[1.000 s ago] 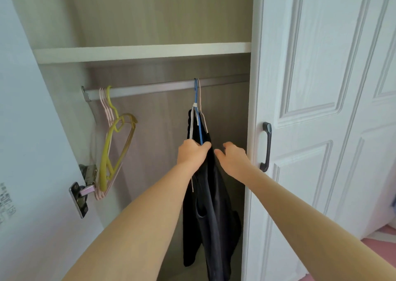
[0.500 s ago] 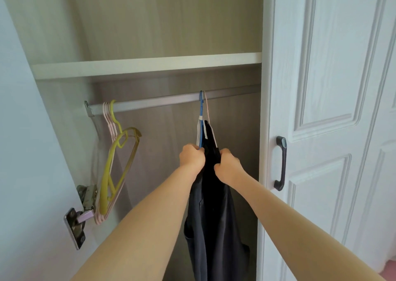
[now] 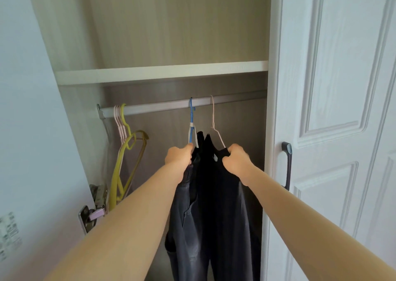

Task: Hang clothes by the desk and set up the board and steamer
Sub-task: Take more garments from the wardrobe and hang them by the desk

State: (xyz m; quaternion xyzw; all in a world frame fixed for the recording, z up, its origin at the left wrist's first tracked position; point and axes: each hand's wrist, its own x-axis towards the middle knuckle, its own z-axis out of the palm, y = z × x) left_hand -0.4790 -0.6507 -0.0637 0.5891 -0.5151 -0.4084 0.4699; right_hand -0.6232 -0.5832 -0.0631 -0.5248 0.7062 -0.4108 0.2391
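Inside an open wardrobe, two dark garments hang from the rail [image 3: 162,107], just under the shelf [image 3: 160,74]. The left hand [image 3: 179,156] has its fingers [image 3: 186,150] curled tight round the lower part of the blue hanger [image 3: 191,117], which carries the grey jeans [image 3: 182,216]. The right hand [image 3: 236,161] grips the shoulder of the pink hanger [image 3: 213,119], its fingers closed over wire and cloth together. That hanger holds the black garment [image 3: 216,195], perhaps trousers, though the folds are too dark to tell. Both hooks sit on the rail, slightly apart, the blue one to the left. The two garments hang down touching each other between the forearms, which hide part of the jeans' left edge.

At the rail's left end a bunch of bare hangers hangs against the side wall: several pale pink ones [image 3: 117,124] and the yellow hangers [image 3: 125,158], tilted and tangled together. They are well apart from the blue hanger, with bare rail between. Below them a metal hinge [image 3: 92,214] joins the left door [image 3: 27,119], which stands open and bears a small printed label [image 3: 8,235] near its lower edge. The right door [image 3: 334,87] is shut, just beside the right hand; its dark handle [image 3: 287,167] stands upright close to the wrist, and its edge hems in the black garment on that side.
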